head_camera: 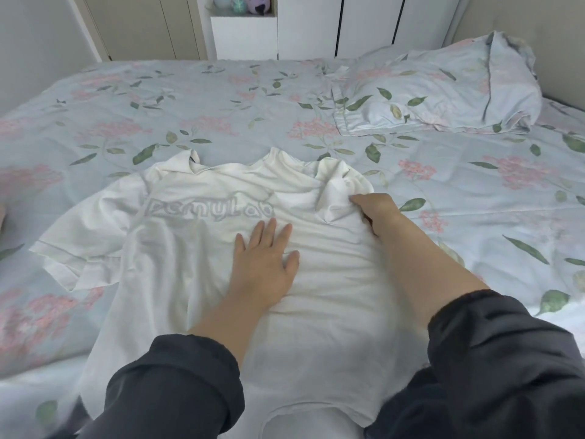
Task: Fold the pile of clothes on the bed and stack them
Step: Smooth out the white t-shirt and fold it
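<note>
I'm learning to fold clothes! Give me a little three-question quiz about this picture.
1. True or false: the left hand lies flat on the white T-shirt.
2. What does the right hand grip? A) a sock B) the T-shirt's fabric C) a hanger
3. Fill in: the flowery pillow lies far off to the T-shirt's ___ side.
Key: 1 true; 2 B; 3 right.

white t-shirt (196,264) with pale grey chest lettering, lying front up and wrinkled on the floral bed sheet (158,99), collar farthest, one sleeve spread, other shoulder bunched
</note>
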The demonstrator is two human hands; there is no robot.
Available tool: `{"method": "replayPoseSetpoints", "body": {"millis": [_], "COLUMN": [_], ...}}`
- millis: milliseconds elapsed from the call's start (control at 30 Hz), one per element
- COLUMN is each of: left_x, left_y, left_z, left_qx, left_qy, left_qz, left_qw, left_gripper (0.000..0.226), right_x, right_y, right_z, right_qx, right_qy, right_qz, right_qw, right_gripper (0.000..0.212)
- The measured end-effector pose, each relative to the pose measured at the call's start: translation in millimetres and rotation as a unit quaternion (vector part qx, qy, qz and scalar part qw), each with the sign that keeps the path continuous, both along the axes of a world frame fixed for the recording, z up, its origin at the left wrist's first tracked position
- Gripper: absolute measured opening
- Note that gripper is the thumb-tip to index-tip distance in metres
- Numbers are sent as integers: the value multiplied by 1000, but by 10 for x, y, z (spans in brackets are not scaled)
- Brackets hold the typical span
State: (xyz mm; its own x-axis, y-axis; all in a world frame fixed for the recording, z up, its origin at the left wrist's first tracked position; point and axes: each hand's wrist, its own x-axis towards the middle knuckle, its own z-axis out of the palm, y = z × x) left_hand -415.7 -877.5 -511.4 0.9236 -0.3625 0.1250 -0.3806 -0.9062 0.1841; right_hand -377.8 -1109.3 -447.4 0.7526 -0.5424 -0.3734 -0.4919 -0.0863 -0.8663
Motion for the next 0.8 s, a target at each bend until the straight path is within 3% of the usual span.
{"method": "replayPoseSetpoints", "body": {"millis": [100,200,267,333,400,467,533,633,733,800], "left_x": [67,144,184,211,225,247,262,275,265,262], "left_y": [-18,-34,-44,-51,-55,-63,-69,-73,-70,-68], "left_z": [5,7,13,11,1,-9,-19,-21,-17,-11], "left_qx": [2,-3,-9,-13,-14,-16,-15,-13,-14,-16], "left_qy": [-4,-8,-12,-18,-21,-19,-23,-27,-28,-29], "left_qz": [-4,-15,-23,-26,-24,-25,-24,-22,-21,-20], "left_qw": [1000,1000,1000,999,999,999,999,999,999,999], "left_gripper": [68,63,61,59,58,58,58,58,57,57], "right_x": [41,-74,-155,-133,-82,-90,-135,-168,-206,-199], "right_y": [-255,-576,-634,-610,-544,-496,-486,-572,-557,-549], "right_z": [-21,-86,-120,-100,0,85,89,69,76,76], "right_qx": [38,-112,-137,-45,139,311,424,436,330,311], "right_qy": [-64,-82,-45,-58,-114,-153,-168,-128,-65,-50], "right_qz": [-118,-207,-192,-165,-154,-151,-127,-52,38,73], "right_qw": [990,968,971,984,972,926,881,889,941,946], "right_gripper": [15,22,22,23,15,12,20,44,18,17]}}
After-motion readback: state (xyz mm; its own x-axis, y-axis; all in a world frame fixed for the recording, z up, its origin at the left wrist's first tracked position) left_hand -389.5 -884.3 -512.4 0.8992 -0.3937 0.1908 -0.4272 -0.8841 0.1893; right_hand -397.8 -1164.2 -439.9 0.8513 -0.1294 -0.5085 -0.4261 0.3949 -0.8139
